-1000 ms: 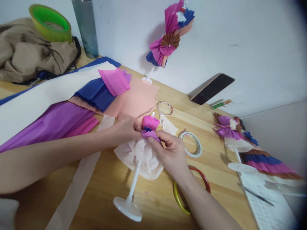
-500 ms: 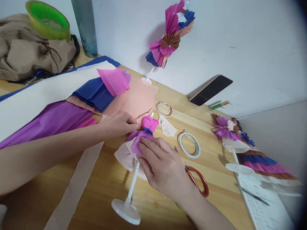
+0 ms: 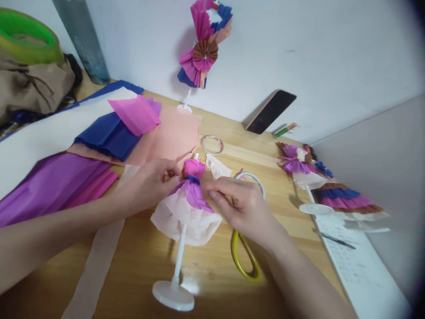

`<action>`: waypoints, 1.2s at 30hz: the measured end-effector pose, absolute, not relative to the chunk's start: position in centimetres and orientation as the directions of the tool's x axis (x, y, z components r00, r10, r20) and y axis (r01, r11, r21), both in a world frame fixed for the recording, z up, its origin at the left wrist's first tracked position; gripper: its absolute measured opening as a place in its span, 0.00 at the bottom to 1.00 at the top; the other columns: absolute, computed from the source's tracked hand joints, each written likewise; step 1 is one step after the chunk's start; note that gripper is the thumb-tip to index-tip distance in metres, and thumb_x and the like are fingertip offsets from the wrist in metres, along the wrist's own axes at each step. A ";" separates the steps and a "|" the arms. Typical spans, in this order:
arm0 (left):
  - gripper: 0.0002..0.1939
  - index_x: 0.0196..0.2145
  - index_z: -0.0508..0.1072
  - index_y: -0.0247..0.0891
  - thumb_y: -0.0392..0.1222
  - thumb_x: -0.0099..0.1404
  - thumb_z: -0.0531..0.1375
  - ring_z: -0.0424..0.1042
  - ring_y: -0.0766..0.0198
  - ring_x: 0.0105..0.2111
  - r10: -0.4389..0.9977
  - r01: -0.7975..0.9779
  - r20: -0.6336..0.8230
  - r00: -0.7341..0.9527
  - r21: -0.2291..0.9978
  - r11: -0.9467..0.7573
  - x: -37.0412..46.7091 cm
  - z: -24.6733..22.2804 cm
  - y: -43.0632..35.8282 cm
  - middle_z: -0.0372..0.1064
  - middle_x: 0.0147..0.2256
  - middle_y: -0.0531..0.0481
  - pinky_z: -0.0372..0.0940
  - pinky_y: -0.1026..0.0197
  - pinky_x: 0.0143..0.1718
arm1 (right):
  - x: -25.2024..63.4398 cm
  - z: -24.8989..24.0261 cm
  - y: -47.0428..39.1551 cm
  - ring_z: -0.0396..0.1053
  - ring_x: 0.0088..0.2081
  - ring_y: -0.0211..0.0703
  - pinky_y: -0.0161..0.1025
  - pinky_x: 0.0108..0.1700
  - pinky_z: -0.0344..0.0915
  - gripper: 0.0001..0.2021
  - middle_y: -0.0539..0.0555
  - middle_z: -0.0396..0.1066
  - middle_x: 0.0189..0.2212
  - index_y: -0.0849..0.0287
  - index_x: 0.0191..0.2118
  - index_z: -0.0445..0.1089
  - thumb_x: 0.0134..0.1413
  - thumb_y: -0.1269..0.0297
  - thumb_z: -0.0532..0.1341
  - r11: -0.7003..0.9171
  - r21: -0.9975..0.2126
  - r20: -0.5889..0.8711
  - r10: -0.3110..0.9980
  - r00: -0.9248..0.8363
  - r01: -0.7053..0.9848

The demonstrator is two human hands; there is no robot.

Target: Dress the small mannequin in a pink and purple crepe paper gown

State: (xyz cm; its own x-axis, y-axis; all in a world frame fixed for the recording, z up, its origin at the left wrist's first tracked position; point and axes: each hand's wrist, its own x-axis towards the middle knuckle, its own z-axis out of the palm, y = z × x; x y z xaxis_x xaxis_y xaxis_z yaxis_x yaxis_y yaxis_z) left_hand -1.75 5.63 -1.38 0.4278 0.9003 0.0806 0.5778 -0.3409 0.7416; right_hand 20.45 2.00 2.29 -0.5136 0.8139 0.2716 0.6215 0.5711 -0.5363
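A small dress form (image 3: 195,156) on a white stand (image 3: 173,296) wears a pink top (image 3: 194,169), a dark blue waistband (image 3: 192,179), a purple crepe paper overskirt (image 3: 198,195) and a pale, wide underskirt (image 3: 175,217). My left hand (image 3: 159,177) is closed in a pinch at the overskirt's left edge by the waist; its fingertips partly hide the paper. On the other side my right hand (image 3: 237,199) pinches the overskirt's right edge, thumb against forefinger. Yellow-handled scissors (image 3: 245,259) lie below my right hand, their blades hidden under it.
Crepe paper sheets, including blue (image 3: 108,135) and peach (image 3: 175,133), cover the left side. A pale strip (image 3: 102,261) runs to the front. A tape roll (image 3: 250,177) is partly behind my right hand. A phone (image 3: 271,111) leans on the wall; another dressed doll (image 3: 295,159) stands right.
My right hand has moved from the front of the overskirt to its right edge, uncovering the skirts. My left hand stays at the left of the waist. The view has shifted right.
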 end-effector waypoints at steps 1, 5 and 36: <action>0.06 0.33 0.73 0.37 0.35 0.63 0.55 0.64 0.70 0.26 0.865 0.544 0.184 0.467 0.712 -0.445 -1.8 -1.3 5.5 0.68 0.30 0.53 0.55 0.67 0.25 | 20.5 2.1 2.2 0.71 0.27 0.37 0.33 0.30 0.64 0.11 0.51 0.75 0.29 0.58 0.34 0.73 0.58 0.76 0.54 0.555 -0.542 0.239 0.821 -0.518 0.631; 0.14 0.43 0.70 0.39 0.26 0.64 0.52 0.69 0.66 0.37 0.529 0.391 0.453 0.718 0.366 -0.844 -2.0 -1.2 5.3 0.68 0.43 0.47 0.62 0.64 0.34 | 21.0 1.8 2.8 0.64 0.23 0.34 0.32 0.27 0.57 0.11 0.47 0.70 0.23 0.58 0.28 0.70 0.52 0.78 0.55 0.483 -0.543 0.102 0.850 -0.517 0.687; 0.05 0.36 0.69 0.35 0.29 0.65 0.56 0.72 0.62 0.36 0.428 0.349 0.517 0.741 0.248 -0.904 -1.4 -0.9 5.3 0.73 0.36 0.48 0.66 0.63 0.33 | 20.6 -1.1 -6.0 0.59 0.25 0.38 0.37 0.27 0.57 0.06 0.51 0.64 0.23 0.60 0.31 0.65 0.55 0.78 0.58 0.665 -0.442 0.500 0.740 -0.450 0.602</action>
State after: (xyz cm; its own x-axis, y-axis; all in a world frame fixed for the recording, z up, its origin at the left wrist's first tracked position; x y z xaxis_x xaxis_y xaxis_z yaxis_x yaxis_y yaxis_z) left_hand -1.44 5.26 -0.89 0.7411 0.4281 0.5172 0.3489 -0.9037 0.2480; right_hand 20.61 -5.95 -1.13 -0.4495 0.7399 0.5004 0.6024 0.6648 -0.4418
